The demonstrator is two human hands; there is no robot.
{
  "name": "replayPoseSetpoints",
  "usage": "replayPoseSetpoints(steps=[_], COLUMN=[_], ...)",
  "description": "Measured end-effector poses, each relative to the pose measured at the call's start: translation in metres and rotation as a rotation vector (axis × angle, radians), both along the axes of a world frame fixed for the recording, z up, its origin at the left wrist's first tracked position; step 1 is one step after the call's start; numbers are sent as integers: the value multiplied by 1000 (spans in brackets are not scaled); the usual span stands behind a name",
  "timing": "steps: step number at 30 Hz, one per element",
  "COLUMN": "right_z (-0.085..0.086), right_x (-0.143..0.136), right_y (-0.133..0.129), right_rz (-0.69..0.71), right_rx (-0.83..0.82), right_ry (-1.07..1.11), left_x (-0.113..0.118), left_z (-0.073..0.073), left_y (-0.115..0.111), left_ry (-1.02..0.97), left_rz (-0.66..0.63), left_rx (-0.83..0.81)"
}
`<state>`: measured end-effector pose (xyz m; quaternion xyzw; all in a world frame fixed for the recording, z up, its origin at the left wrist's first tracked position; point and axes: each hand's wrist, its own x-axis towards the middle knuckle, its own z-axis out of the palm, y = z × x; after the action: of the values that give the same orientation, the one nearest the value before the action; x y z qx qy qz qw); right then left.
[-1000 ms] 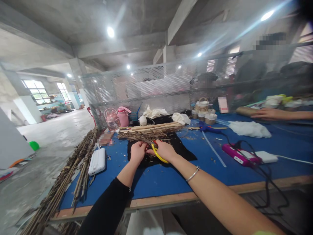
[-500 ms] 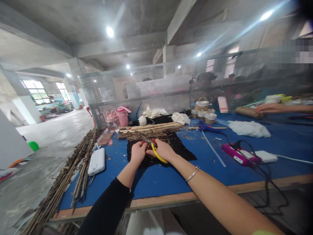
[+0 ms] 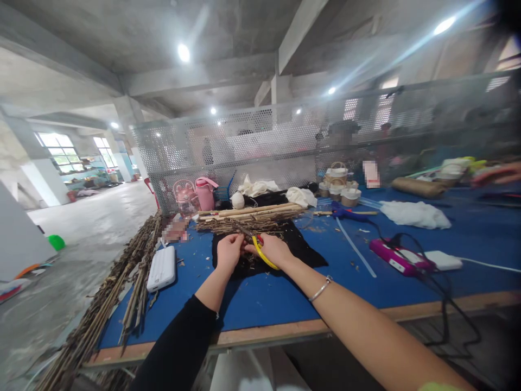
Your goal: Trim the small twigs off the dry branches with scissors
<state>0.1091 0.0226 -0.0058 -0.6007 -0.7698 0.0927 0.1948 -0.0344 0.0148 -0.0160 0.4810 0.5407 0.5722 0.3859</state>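
Observation:
My right hand (image 3: 274, 251) is wrapped around pruning shears (image 3: 265, 259) with yellow grips and a bit of red, their dark blades pointing up and left. Close beside it, my left hand (image 3: 229, 253) is closed in a pinch near the blades; whatever lies between its fingers is too small to make out. Both hands are over a black cloth (image 3: 303, 252) scattered with plant bits. Just beyond them lies a pile of thin dry twigs (image 3: 244, 222), with thicker pale sticks (image 3: 260, 210) behind it.
Long bundles of dry stalks (image 3: 118, 271) hang over the left table edge, beside a white power bank (image 3: 161, 269). A blue glue gun (image 3: 350, 213), white cloth (image 3: 415, 214) and magenta device (image 3: 401, 256) with cables lie rightward. A co-worker's blurred hand (image 3: 499, 175) is far right.
The shears have turned slightly, with their blades showing more above my fingers. My left hand has shifted slightly left. The co-worker's hand has drawn back right, off the brown roll.

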Motion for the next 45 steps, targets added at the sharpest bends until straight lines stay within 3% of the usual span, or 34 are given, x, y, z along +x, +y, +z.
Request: replayPoseSetpoints(steps=[4, 10, 23, 30, 39, 42, 45], right_z=[-2, 1, -3, -3, -8, -10, -11], right_x=[1, 1, 3, 1, 2, 2, 2], right_y=[1, -3, 1, -2, 2, 3, 4], right_rz=[-26, 47, 30, 29, 90, 100, 110], right_rx=[54, 60, 46, 58, 60, 61, 59], right_ry=[-4, -42, -57, -2, 18, 32, 52], left_x=[-2, -5, -2, -4, -6, -5, -2], left_z=[5, 5, 7, 5, 3, 2, -1], left_y=[-2, 1, -4, -3, -1, 0, 1], left_ry=[-26, -20, 178, 363, 444, 405, 239], left_rz=[75, 124, 43, 58, 84, 73, 10], left_rx=[-19, -1, 72, 124, 138, 137, 132])
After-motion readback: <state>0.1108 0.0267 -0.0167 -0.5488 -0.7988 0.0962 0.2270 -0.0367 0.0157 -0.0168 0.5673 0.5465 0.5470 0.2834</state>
